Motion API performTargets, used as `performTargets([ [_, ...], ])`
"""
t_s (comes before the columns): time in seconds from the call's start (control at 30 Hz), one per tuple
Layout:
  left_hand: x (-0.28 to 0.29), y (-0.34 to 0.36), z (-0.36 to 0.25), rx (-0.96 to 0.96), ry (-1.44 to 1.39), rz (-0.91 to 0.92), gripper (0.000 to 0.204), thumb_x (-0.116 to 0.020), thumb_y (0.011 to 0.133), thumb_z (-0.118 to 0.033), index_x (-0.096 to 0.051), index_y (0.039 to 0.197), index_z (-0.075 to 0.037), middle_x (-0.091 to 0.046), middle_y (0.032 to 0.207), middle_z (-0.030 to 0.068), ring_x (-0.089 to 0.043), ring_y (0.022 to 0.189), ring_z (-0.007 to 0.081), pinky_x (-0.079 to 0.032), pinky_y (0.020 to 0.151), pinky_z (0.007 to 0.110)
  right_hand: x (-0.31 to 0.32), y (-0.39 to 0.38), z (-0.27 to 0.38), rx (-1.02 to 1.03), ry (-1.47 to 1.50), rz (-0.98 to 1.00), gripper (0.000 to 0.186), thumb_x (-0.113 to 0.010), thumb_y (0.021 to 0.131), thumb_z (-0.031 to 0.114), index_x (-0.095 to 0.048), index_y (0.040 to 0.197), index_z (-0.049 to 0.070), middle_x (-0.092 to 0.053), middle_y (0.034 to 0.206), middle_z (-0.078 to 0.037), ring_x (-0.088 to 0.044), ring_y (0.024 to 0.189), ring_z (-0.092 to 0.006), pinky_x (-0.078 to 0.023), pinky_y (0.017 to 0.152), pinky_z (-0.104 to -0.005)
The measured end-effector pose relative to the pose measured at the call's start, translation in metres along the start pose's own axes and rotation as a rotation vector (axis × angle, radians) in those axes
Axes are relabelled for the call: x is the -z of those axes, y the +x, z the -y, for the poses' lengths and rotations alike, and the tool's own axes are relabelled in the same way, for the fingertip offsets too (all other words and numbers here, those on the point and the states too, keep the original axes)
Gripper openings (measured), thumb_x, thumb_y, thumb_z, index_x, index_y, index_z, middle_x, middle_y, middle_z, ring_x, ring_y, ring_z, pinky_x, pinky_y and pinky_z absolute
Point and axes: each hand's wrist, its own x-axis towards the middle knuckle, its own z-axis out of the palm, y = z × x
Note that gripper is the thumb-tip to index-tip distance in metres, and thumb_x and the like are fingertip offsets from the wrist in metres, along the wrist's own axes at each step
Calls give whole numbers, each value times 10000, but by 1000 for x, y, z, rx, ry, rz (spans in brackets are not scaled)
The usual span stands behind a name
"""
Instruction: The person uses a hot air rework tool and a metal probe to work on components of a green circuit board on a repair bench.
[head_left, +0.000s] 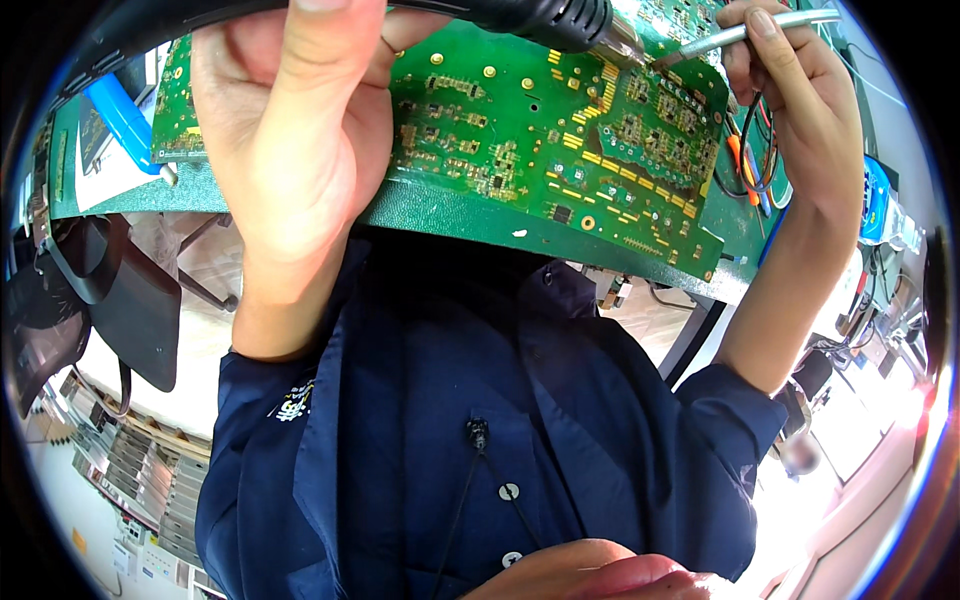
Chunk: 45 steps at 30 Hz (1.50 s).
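Observation:
My left hand (295, 130) grips a black hot air tool (545, 22) at the top edge, its metal nozzle pointing down at the upper right of a green circuit board (450, 140). My right hand (800, 110) holds metal tweezers (705, 42), whose tips are at the board close beside the nozzle; whether they touch it I cannot tell. The board carries gold pads and many small components, with a darker, component-dense section (640, 130) on the right. It lies on a green mat (400, 210).
A blue-handled item (120, 120) and papers sit at the left. Orange-handled tools (745, 175), wires and a blue object (873, 200) are at the right. A black chair (120, 300) stands beside the bench at the left.

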Motion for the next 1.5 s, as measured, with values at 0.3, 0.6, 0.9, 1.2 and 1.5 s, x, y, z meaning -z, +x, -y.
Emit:
performTargets([
  [0.3,-6,2,-2,7,-25,-19,642,-520,1067,-390,-270,1501,11,-565,1345,229,-603,1278,366,-643,946,373,2,12,1,7,-34,94,307,-530,1095,259,-632,1011,-17,-605,688,-21,-554,603,-97,-455,577,-232],
  [0.6,9,1,2,-42,9,90,638,-516,1068,-396,-274,1502,3,-560,1351,227,-593,1290,363,-636,963,390,-8,21,15,29,-207,133,338,-515,1103,268,-629,975,-24,-585,670,-5,-547,593,-88,-451,569,-234],
  [0.9,-11,0,-6,49,24,-55,639,-513,1071,-395,-271,1511,1,-556,1363,231,-591,1295,360,-635,966,389,-4,28,4,34,-136,163,325,-516,1103,262,-626,983,-19,-579,665,2,-539,591,-81,-449,568,-228],
  [1.2,3,0,1,-5,-41,66,630,-500,1076,-386,-267,1507,9,-554,1359,232,-592,1293,362,-636,965,389,-11,27,12,65,-206,184,315,-536,1097,262,-644,962,-2,-564,665,22,-519,591,-63,-427,567,-215],
  [1.5,-32,-1,-10,68,181,-210,628,-507,1074,-388,-273,1510,-2,-556,1363,233,-586,1300,361,-628,976,409,-11,37,15,67,-159,263,325,-531,1101,279,-639,950,13,-531,687,36,-498,630,-51,-417,595,-207],
])
